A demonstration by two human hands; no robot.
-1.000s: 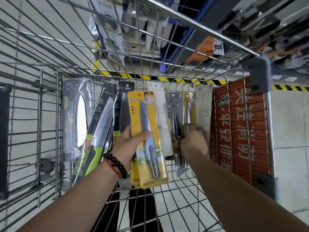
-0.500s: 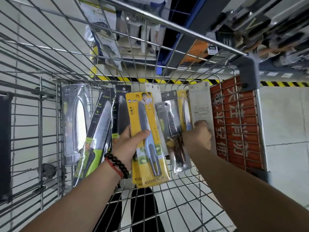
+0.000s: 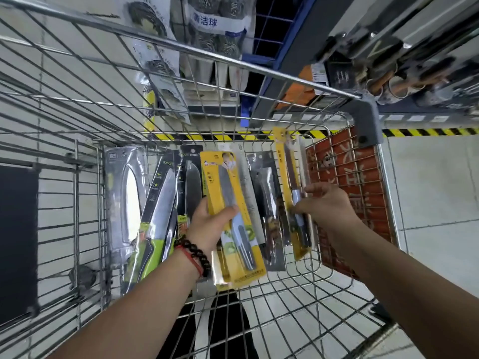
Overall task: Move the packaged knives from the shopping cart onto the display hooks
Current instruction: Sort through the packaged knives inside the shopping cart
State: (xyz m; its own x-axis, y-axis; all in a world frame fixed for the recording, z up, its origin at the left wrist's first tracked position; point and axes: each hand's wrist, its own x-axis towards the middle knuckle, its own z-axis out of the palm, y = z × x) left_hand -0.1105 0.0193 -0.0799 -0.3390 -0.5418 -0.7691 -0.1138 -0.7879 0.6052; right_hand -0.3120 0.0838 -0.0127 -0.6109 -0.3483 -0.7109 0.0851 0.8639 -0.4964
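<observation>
Hard to read: print on every pack is blurred, and the shelf goods above the cart rim are smeared by the wide lens. Left hand is clamped on a yellow-carded knife pack, thumb across the front; a second yellow card edge shows behind it, can't tell how many packs are in that grip. Left fingers are hidden behind the card. Right hand pinches a narrower yellow knife pack at the handle zone, fingertips on its front, pack raised so its top reaches the cart's far wire edge. Whether that pack still touches anything below is unclear.

Other knives stand against the far wall of the shopping cart: clear blister pack far left, two green-handled knives in dark sleeves, a dark pack between the two hands. Their bottoms are hidden by the left forearm.

Room: cart floor near the person is bare wire. Red sign panel sits just right of the right hand. Both forearms are cut off at the frame bottom.
</observation>
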